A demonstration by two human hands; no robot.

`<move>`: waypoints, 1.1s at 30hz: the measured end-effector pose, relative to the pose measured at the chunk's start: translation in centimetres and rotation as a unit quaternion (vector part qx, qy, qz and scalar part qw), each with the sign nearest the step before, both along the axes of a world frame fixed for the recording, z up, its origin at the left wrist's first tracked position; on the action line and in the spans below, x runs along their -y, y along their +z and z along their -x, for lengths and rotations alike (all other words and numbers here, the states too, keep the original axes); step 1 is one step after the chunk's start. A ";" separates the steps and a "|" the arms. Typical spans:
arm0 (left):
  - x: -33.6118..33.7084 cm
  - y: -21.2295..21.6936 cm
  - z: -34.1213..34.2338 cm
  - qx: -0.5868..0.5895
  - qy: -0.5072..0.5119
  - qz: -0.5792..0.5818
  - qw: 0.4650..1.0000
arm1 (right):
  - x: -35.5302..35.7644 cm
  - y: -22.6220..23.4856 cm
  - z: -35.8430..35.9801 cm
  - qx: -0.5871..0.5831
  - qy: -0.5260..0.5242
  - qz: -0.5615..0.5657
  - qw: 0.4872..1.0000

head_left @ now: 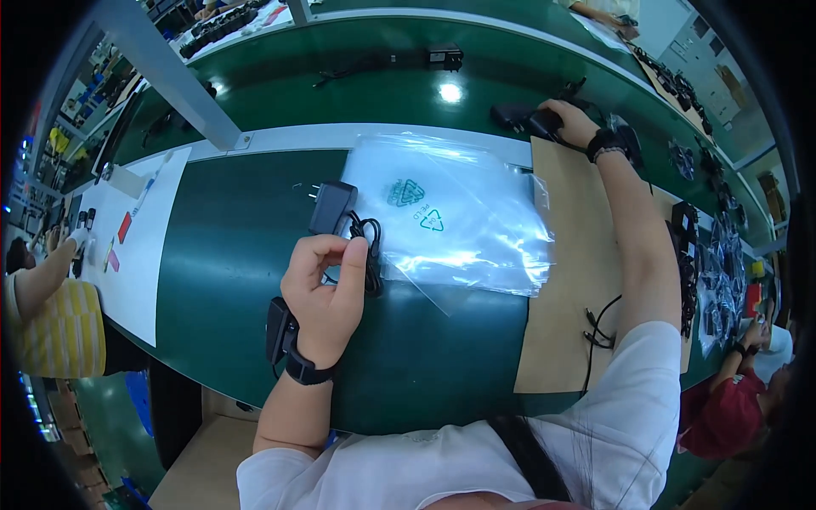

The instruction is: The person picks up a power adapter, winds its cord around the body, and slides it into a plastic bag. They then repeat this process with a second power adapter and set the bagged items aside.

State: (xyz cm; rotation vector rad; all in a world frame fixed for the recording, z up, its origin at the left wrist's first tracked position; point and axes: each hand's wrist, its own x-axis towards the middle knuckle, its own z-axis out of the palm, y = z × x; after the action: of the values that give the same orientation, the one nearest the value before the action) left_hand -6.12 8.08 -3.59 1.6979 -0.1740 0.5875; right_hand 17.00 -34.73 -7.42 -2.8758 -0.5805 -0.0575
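My left hand [325,285] is closed in a pinch on the bundled cable [371,246] of a black power adapter [333,206]. The adapter's plug prongs point left, and its body lies at the left edge of a stack of clear plastic bags [459,221] with green printed marks. Stretched far to the right, my right hand [571,123] curls its fingers over another black adapter [548,125] at the back edge, beside the green conveyor. A further black adapter [510,115] lies just left of those fingers. My palm partly hides what it grips.
Brown cardboard [552,323] covers the right side, with a loose black cable [591,340] on it. A white sheet [144,246] lies left. A grey post [170,76] rises at the back left. Bagged cables [721,285] and co-workers are at both sides.
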 end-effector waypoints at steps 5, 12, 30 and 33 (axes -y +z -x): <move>0.1 0.1 -0.3 -0.008 -0.027 0.023 0.999 | 2.9 0.9 -0.5 0.002 -0.165 -0.207 0.964; 1.1 1.1 1.1 0.004 -0.043 -0.009 0.999 | 3.6 -1.5 -1.8 -0.038 -0.060 -0.185 0.980; 1.5 0.2 1.0 0.008 -0.072 -0.007 0.997 | 7.2 15.7 19.1 0.181 -0.033 -0.412 0.892; 1.4 -0.3 1.1 0.022 -0.073 -0.029 0.997 | 5.4 14.0 22.0 0.290 -0.231 -0.094 0.924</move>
State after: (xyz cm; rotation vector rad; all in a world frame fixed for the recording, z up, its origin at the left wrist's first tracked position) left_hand -7.19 6.68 -3.90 1.7131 -0.3455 0.5152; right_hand -5.01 -40.12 6.54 -2.7119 0.0448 -0.9994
